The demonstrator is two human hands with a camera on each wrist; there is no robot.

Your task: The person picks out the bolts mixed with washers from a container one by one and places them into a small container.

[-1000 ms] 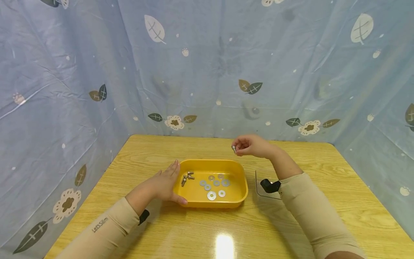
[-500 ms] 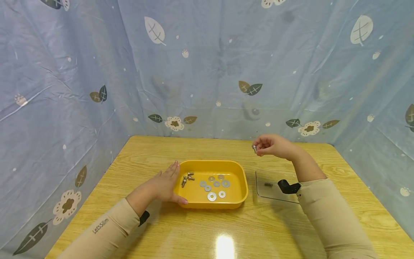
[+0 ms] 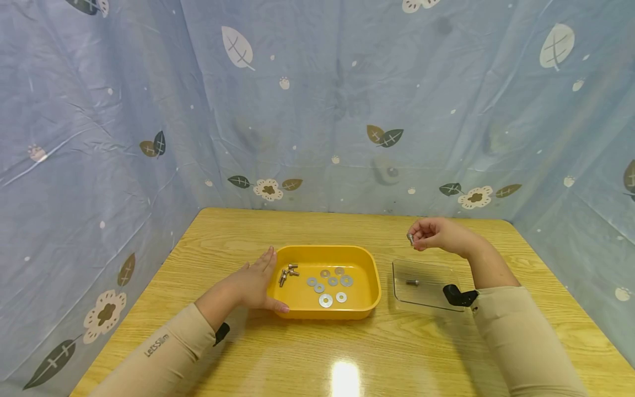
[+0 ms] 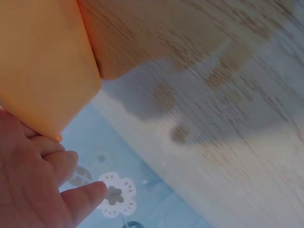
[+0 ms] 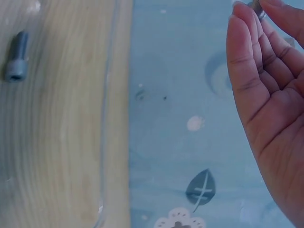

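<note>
My right hand (image 3: 443, 236) pinches a small metal bolt (image 3: 410, 239) between thumb and fingers, above the far edge of a clear plastic tray (image 3: 430, 304). Inside that tray lies one socket-head bolt (image 5: 17, 59), seen large in the right wrist view. My left hand (image 3: 254, 282) rests with extended fingers against the left end of a yellow tray (image 3: 327, 315); the left wrist view shows the fingers (image 4: 61, 164) at the tray's corner. Several bolts (image 3: 283, 277) lie at the yellow tray's left end, and several flat washers (image 3: 325, 300) are spread over its middle and right.
Both trays stand side by side on a wood-grain table (image 3: 278, 358), the clear one to the right. A blue patterned curtain (image 3: 317, 110) hangs behind the table and along both sides. A black wrist mount (image 3: 458, 296) overlaps the clear tray's right part.
My right hand has carried the pinched bolt rightward from behind the yellow tray to over the clear tray, dipping slightly lately. The bolt in the clear tray has come into view. My left hand stays put.
</note>
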